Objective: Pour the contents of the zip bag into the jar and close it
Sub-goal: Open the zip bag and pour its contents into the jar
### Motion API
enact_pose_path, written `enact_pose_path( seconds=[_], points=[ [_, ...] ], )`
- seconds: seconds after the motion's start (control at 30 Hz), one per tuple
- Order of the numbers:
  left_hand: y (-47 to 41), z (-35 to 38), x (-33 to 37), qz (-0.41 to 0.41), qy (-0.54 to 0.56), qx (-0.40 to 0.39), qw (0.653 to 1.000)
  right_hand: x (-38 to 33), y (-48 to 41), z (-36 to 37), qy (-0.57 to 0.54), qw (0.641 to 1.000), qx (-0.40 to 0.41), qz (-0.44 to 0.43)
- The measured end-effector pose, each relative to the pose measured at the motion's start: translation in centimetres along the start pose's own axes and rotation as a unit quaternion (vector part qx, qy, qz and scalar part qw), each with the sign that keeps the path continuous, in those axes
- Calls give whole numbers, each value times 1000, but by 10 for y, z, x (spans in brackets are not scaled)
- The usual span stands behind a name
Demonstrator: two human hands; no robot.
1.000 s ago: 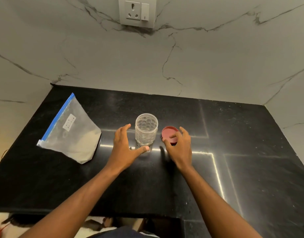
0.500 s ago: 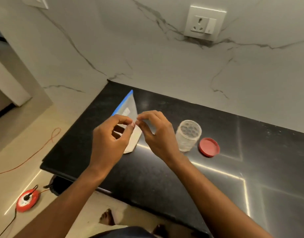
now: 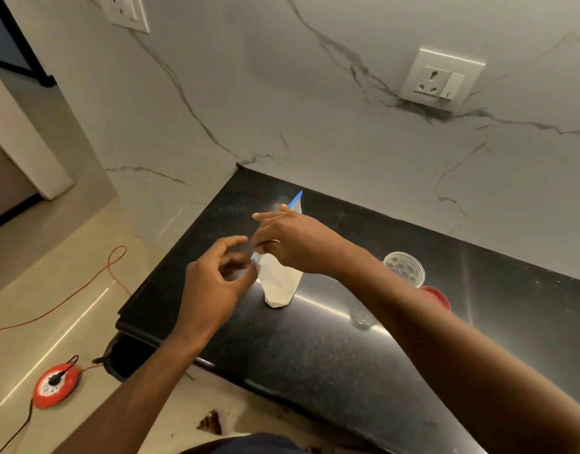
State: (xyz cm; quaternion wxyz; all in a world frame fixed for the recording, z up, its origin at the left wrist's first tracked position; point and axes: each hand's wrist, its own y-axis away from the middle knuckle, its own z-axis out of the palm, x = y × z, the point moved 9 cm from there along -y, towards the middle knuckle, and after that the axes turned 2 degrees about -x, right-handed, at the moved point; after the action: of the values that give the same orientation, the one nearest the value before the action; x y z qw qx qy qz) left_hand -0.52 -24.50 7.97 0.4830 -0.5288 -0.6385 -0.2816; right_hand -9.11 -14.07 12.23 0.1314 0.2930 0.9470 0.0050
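A clear zip bag with a blue zip strip and pale powder inside stands upright on the black counter, its bottom resting on the stone. My left hand pinches the bag's near top corner. My right hand grips the top edge further along, fingers partly spread. The open clear jar stands to the right, half hidden behind my right forearm. Its red lid lies flat just right of the jar, mostly covered by the arm.
A marble wall with a socket backs the counter. The counter's left edge drops to a tiled floor, where a red extension reel and an orange cable lie. A bare foot shows below the front edge.
My hands left the jar and lid and took the zip bag from the counter's left. The bag now stands upright, and my hands have spread apart along its top.
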Motion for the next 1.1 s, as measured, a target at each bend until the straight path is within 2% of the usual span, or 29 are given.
enact_pose_path(
  seconds=[0.2,0.4,0.7,0.87,1.0,1.1],
  points=[
    [1,7,-5,-3,70,-13,997,-6,9,-2,-39,999,-7,15],
    [-2,6,-5,-1,63,19,998,-9,16,-8,-21,999,-19,-18],
    [-3,3,-5,47,26,39,998,-18,11,-5,119,988,-14,-98],
    [-4,2,-3,44,1,56,998,-11,10,-5,159,982,-11,-104],
    [-6,3,1,43,21,45,998,-7,9,-8,143,985,-9,-91],
    [-6,3,4,38,41,25,998,-4,10,-18,87,993,10,-78]
  ],
)
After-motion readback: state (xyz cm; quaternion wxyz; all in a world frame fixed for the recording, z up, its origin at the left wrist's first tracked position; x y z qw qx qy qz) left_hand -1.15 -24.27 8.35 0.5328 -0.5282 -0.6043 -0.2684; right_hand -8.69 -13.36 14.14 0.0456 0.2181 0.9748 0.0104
